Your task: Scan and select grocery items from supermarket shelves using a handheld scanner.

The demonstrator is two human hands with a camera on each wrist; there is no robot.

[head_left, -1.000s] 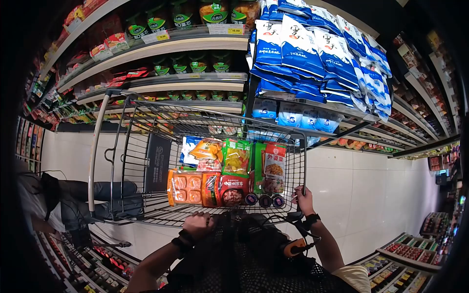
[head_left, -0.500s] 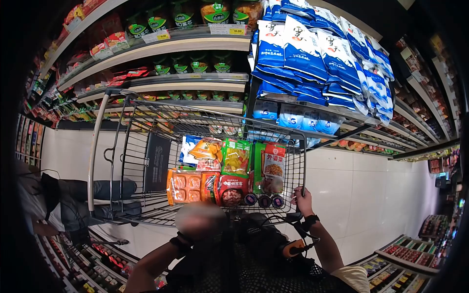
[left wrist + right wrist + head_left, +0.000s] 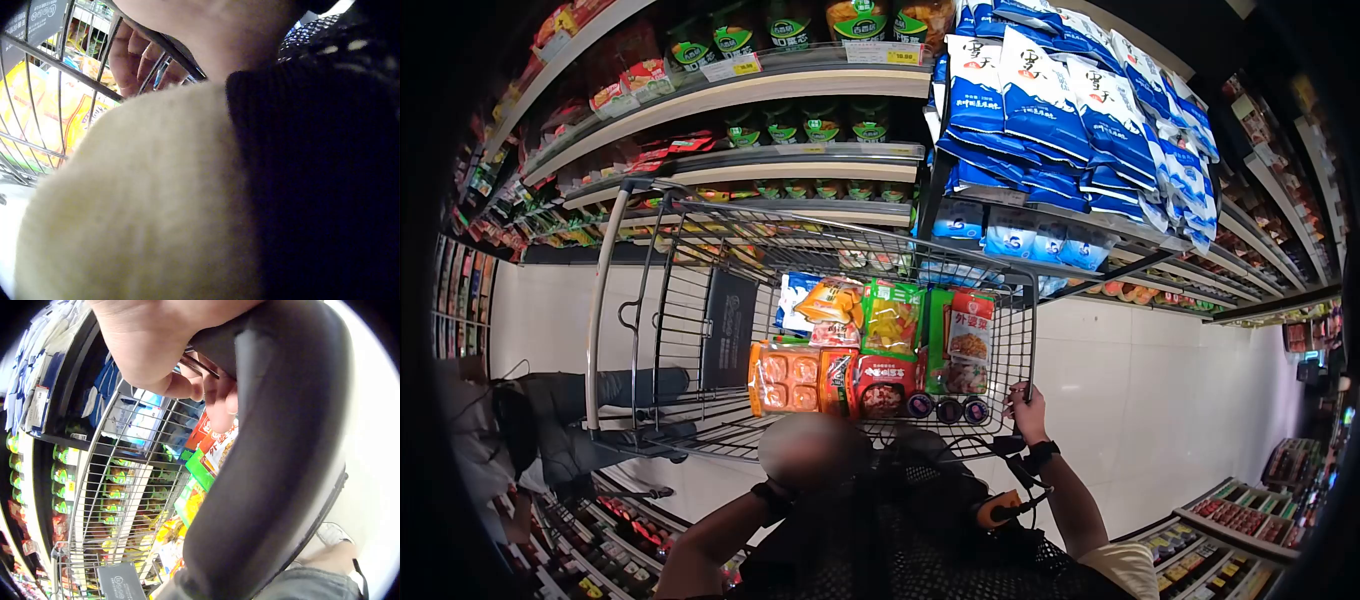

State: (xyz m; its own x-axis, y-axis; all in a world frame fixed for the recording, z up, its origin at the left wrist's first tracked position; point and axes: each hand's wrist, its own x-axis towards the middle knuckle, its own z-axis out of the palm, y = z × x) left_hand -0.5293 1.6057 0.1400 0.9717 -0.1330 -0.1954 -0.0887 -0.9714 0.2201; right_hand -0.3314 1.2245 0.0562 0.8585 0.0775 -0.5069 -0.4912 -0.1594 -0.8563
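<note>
A wire shopping cart (image 3: 1034,335) stands sideways before me. My left hand (image 3: 812,450), blurred in the head view, is on its near rim; the left wrist view shows its fingers (image 3: 128,53) curled over the rail. At the cart's right corner, my right hand (image 3: 1027,412) grips the rim, fingers (image 3: 219,403) bent inside the basket. Inside lie an orange pack with four round pieces (image 3: 787,382), a red bag (image 3: 885,385), a yellow-green pouch (image 3: 890,318), a red-and-white packet (image 3: 968,330), an orange bag (image 3: 830,302) and three dark round lids (image 3: 949,410).
Blue-and-white bags (image 3: 1035,100) are piled on a rack beyond the cart. Shelves of green-labelled jars (image 3: 790,32) run to its left. Another person's legs (image 3: 600,395) are by the cart's pale handle (image 3: 607,310). Pale tiled floor (image 3: 1120,380) stretches right.
The shelves, stacked bags and cart have shifted slightly rightward in the head view. Both hands stay at the cart's rim; the left one has become blurred.
</note>
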